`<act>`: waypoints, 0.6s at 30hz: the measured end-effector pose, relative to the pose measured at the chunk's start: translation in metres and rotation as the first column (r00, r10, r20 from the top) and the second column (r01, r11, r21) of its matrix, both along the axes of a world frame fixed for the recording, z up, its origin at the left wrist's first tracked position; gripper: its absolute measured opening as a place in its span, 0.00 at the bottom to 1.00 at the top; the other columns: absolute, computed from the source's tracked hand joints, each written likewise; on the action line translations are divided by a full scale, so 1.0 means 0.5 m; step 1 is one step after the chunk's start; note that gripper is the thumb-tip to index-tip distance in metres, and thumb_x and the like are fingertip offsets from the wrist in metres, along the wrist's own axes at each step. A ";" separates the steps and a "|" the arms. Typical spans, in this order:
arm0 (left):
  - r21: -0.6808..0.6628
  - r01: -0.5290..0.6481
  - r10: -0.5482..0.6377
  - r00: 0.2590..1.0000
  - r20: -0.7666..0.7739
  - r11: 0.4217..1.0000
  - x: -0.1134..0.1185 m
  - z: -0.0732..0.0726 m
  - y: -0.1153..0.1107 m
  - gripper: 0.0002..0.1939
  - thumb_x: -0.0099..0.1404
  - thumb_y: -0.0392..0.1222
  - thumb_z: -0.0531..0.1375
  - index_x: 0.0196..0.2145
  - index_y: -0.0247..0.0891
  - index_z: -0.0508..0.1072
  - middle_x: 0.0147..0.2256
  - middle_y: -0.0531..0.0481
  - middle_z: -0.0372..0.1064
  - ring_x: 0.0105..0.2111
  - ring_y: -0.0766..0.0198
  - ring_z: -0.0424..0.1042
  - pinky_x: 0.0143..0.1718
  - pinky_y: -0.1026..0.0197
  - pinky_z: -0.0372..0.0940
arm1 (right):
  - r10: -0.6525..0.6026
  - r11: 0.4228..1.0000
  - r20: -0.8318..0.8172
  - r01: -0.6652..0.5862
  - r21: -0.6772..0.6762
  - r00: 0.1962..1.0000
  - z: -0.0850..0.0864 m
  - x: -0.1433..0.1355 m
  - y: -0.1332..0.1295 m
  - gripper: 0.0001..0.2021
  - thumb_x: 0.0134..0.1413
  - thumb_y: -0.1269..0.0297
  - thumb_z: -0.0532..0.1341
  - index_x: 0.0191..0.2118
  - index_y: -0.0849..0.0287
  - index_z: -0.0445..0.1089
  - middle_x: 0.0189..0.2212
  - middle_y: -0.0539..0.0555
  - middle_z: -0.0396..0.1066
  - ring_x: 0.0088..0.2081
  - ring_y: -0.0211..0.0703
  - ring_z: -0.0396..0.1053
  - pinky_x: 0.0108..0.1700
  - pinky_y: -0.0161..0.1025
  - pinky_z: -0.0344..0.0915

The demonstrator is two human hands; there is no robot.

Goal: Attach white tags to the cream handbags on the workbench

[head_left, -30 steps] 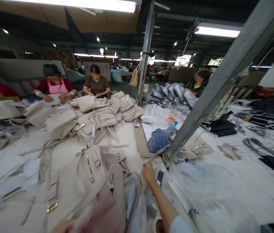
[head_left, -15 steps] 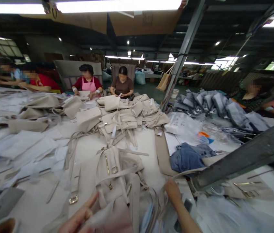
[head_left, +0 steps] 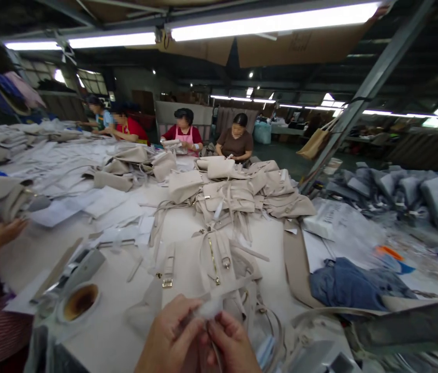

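Note:
Both hands meet at the bottom middle, in front of a beige leather backpack (head_left: 191, 254) with a gold zip and buckles. My left hand (head_left: 174, 331) is closed, its thumb and fingers pinching a whitish, translucent wrap (head_left: 209, 309). Close beside it, my right hand (head_left: 232, 342) pinches the same wrap. A pale strap (head_left: 238, 284) runs from the wrap up across the bag's front; whether the wrap is around its end is blurred. A thin strip hangs below the fingers. More beige straps lie to the right of my hands.
A heap of beige bags (head_left: 234, 191) lies ahead. To the left are a cup of brown liquid (head_left: 80, 302) and a co-worker's hand (head_left: 7, 231) at another bag. Blue cloth (head_left: 353, 285) and a slanting metal beam (head_left: 417, 324) are on the right. Several people sit across the table.
My hands were apart, the left at the bag's lower left and the right among the straps. Now they are together, pinching the wrap. The view has turned left.

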State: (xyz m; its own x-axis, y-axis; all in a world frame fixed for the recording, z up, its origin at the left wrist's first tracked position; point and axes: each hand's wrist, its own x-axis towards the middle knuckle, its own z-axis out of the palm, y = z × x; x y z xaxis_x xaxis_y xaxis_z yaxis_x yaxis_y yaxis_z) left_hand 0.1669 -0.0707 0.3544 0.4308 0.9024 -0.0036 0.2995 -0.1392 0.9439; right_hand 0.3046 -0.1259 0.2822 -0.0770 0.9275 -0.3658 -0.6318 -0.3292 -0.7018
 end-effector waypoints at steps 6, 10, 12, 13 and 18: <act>-0.098 -0.141 0.145 0.989 0.038 0.985 -0.007 -0.003 -0.006 0.16 0.65 0.49 0.53 0.44 0.39 0.73 0.25 0.53 0.67 0.29 0.60 0.68 0.33 0.61 0.60 | -0.087 0.996 0.021 0.087 -0.005 0.996 0.019 -0.042 0.028 0.24 0.36 0.48 0.72 0.36 0.60 0.70 0.17 0.45 0.69 0.10 0.27 0.57 0.13 0.26 0.49; 0.338 -0.167 0.191 0.981 -0.041 0.926 -0.007 0.013 -0.009 0.15 0.66 0.43 0.51 0.30 0.39 0.77 0.29 0.45 0.68 0.33 0.58 0.67 0.35 0.59 0.60 | 0.133 0.991 0.157 -0.135 0.002 0.979 0.035 -0.023 0.006 0.23 0.40 0.45 0.69 0.31 0.61 0.69 0.17 0.47 0.70 0.13 0.29 0.60 0.16 0.27 0.52; 0.573 -0.100 0.189 0.977 -0.097 0.813 -0.014 0.006 -0.024 0.17 0.66 0.41 0.50 0.33 0.40 0.79 0.26 0.44 0.68 0.30 0.58 0.65 0.31 0.59 0.58 | 0.308 0.950 0.228 -0.313 -0.015 0.924 0.040 -0.008 -0.007 0.22 0.42 0.44 0.67 0.28 0.61 0.69 0.17 0.48 0.70 0.15 0.31 0.62 0.17 0.28 0.54; 0.640 -0.010 0.132 0.981 -0.143 0.768 -0.019 -0.002 -0.034 0.16 0.66 0.41 0.51 0.35 0.41 0.79 0.24 0.44 0.68 0.27 0.59 0.65 0.29 0.59 0.57 | 0.347 0.936 0.245 -0.352 -0.024 0.905 0.043 -0.004 -0.012 0.22 0.42 0.45 0.68 0.27 0.61 0.69 0.18 0.47 0.69 0.16 0.31 0.63 0.19 0.29 0.55; 0.531 0.360 -0.238 0.928 -0.286 0.767 -0.064 -0.053 -0.095 0.11 0.64 0.44 0.56 0.39 0.43 0.79 0.26 0.42 0.74 0.26 0.58 0.69 0.26 0.60 0.61 | 0.292 0.950 0.231 -0.310 0.044 0.928 0.061 -0.017 -0.028 0.16 0.38 0.55 0.72 0.32 0.59 0.73 0.23 0.47 0.72 0.24 0.33 0.66 0.25 0.28 0.55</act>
